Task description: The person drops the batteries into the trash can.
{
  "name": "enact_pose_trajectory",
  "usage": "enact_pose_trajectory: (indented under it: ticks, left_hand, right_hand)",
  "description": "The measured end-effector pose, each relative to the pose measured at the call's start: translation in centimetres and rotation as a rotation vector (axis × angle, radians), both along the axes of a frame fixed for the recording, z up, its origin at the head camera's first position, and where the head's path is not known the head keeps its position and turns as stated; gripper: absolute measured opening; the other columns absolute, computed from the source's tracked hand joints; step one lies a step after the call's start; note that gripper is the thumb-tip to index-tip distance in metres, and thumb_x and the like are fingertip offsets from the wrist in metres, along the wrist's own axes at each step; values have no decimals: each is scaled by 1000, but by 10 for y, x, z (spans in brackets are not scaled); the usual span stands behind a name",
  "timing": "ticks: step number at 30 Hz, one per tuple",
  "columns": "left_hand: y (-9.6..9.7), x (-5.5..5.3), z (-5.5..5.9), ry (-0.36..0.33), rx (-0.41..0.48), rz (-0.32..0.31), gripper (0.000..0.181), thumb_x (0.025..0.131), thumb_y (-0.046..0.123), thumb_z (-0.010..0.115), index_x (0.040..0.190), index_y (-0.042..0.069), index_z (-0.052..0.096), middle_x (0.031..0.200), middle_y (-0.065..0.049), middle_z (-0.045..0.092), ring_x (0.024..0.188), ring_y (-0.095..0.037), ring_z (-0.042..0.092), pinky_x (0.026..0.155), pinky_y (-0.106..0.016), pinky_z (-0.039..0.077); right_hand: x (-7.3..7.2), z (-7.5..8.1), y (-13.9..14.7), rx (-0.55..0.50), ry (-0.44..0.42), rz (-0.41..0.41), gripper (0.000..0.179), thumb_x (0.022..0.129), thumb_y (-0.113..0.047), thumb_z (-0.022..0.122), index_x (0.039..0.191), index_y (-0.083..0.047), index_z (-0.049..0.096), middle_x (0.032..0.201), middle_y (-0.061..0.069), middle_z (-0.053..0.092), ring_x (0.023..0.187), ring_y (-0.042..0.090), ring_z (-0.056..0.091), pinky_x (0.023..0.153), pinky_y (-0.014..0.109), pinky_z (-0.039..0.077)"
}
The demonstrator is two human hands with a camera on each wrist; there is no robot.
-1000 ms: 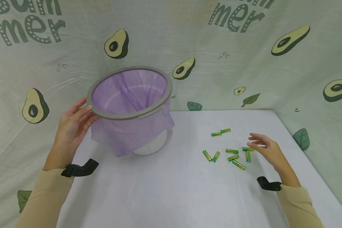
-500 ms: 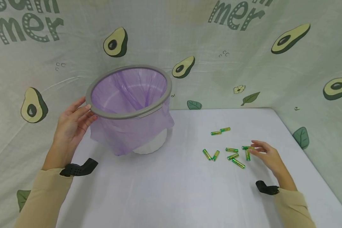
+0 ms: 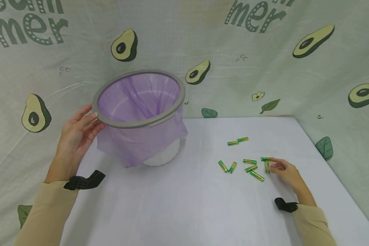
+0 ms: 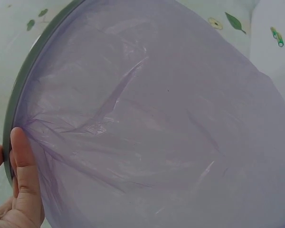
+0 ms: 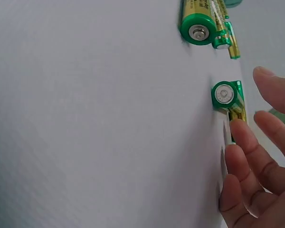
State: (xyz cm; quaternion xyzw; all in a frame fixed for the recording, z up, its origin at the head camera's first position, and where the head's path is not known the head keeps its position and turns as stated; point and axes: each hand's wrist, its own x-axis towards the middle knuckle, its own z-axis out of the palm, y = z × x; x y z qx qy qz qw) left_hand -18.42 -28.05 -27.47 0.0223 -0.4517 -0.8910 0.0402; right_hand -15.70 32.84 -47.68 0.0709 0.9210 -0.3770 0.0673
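My left hand (image 3: 75, 136) pinches the grey rim (image 3: 129, 125) of a white trash bin (image 3: 164, 155) lined with a purple bag (image 3: 126, 145). In the left wrist view the thumb and fingers (image 4: 26, 166) lie on either side of the rim. On the right, my right hand (image 3: 287, 173) is low beside a green and gold battery (image 3: 267, 167), which lies end-on to another battery (image 3: 265, 159). The right wrist view has the thumb (image 5: 275, 90) apart from the near battery (image 5: 224, 94), with the fingers loosely bent; whether a fingertip touches it I cannot tell.
Several more batteries (image 3: 250, 161) lie scattered on the white tabletop (image 3: 184, 208), including a far pair (image 3: 233, 143) and a V-shaped pair (image 3: 223, 166). A cloth with printed avocados (image 3: 124, 46) hangs behind and to the sides.
My right hand has come down and slightly left, from above the batteries to beside the near one. The left hand keeps its hold on the bin's rim.
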Motion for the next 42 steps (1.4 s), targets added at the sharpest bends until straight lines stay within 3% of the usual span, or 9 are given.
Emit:
enact_pose_trajectory:
  ticks: [3,8,21,42]
  left_hand:
    - [0,0,0,-1,2,-2,42,86,-8,58,125,7,53,110,-8,53,76,-21,64,66,-27,58]
    - [0,-1,0,4,23,-4,42,86,-10,57,124,6,53,106,-9,55,75,-22,64,65,-28,58]
    - [-3,0,0,-17,8,-1,41,86,-9,57,124,8,53,107,-8,54,76,-21,63,66,-28,58]
    - [-1,0,0,-11,22,-14,39,86,-9,57,122,7,55,103,-9,56,75,-22,63,65,-29,58]
  right_hand:
    - [-1,-3,-1,28,-18,1,63,87,-37,64,129,6,46,105,18,61,82,3,50,68,23,41]
    - [-5,-7,-5,65,-48,-5,62,86,-38,65,122,9,49,92,11,59,83,19,48,68,26,37]
    - [-7,-2,-15,123,-72,-12,38,85,-21,64,106,9,56,87,14,59,77,21,52,60,25,40]
    - [-1,-2,-10,131,-45,-10,39,87,-24,62,107,10,57,89,16,59,77,20,51,60,25,39]
